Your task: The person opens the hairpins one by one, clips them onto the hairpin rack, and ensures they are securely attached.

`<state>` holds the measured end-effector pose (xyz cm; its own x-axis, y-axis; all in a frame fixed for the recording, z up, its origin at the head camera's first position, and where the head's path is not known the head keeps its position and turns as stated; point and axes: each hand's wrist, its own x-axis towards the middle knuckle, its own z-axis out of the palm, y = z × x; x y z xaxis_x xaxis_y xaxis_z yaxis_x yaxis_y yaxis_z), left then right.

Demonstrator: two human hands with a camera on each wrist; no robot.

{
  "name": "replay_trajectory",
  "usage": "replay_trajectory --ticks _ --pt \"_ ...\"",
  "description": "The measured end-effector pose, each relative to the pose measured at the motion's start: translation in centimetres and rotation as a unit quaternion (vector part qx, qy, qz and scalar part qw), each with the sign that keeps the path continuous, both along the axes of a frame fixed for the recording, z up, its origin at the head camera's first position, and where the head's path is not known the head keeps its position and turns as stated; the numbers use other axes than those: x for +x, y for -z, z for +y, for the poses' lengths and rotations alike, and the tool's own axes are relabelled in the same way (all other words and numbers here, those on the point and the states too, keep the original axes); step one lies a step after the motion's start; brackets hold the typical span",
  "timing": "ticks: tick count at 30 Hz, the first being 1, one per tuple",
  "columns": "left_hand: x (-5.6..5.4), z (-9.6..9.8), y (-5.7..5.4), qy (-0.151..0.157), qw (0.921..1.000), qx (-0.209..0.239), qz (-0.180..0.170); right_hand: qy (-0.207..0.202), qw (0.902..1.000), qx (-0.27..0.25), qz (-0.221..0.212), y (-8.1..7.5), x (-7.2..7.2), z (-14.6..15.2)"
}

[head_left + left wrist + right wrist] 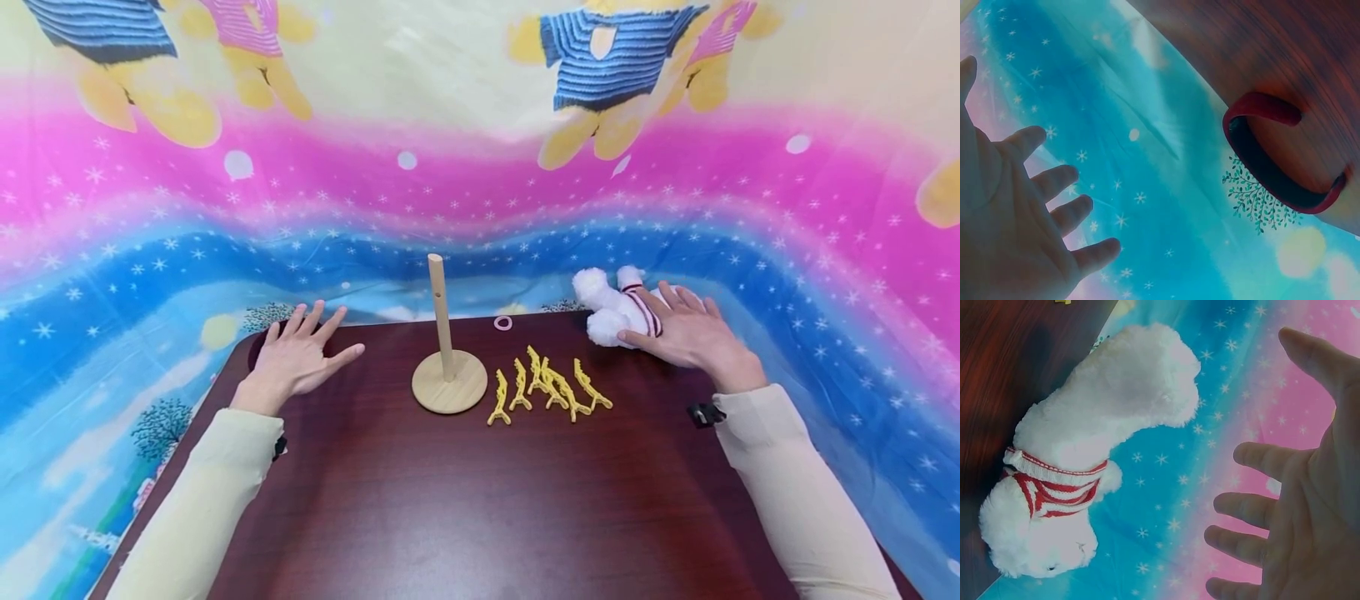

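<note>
My left hand [296, 358], fingers spread and straight, hovers over the far left corner of the table. Beneath it lies a dark red headband [1257, 159], mostly hidden by the hand in the head view. At the far right, my right hand [686, 333] is spread above a white plush toy [609, 315] and covers part of it. In the right wrist view the toy lies on its side in a red-and-white striped garment [1060, 487], apart from the palm. Neither hand holds anything.
A wooden post on a round base [450, 396] stands near the table's middle. Right of it lie several yellow branch-like pieces with forked ends [519, 387]. A small pink ring [503, 322] is near the back edge. Printed cloth [337, 242] hangs around the table [465, 508].
</note>
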<state>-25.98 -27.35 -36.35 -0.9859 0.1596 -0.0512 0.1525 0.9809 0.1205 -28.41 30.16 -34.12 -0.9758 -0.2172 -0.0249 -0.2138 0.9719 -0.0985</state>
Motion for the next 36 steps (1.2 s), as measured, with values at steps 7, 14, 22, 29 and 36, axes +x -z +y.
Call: replay_trajectory --ticks 7,14,22,29,36 --pt "-0.1 0.2 0.4 0.016 0.9999 -0.002 0.005 -0.019 0.9995 -0.009 0.024 0.2 0.0 0.2" --pt "-0.1 0.5 0.8 0.042 0.9991 -0.003 0.010 -0.039 0.9979 -0.036 0.037 0.3 0.3 0.2" --pt "-0.2 0.6 1.5 0.062 0.9980 0.008 0.013 -0.063 0.9943 -0.079 0.035 1.0 0.8 0.5" --pt "-0.3 1.0 2.5 0.078 0.9963 0.035 0.010 -0.055 0.9938 -0.094 0.025 1.9 0.9 0.3" --pt "-0.4 1.2 3.4 0.093 0.9939 0.059 0.006 -0.067 0.9915 -0.110 0.017 3.1 1.0 0.1"
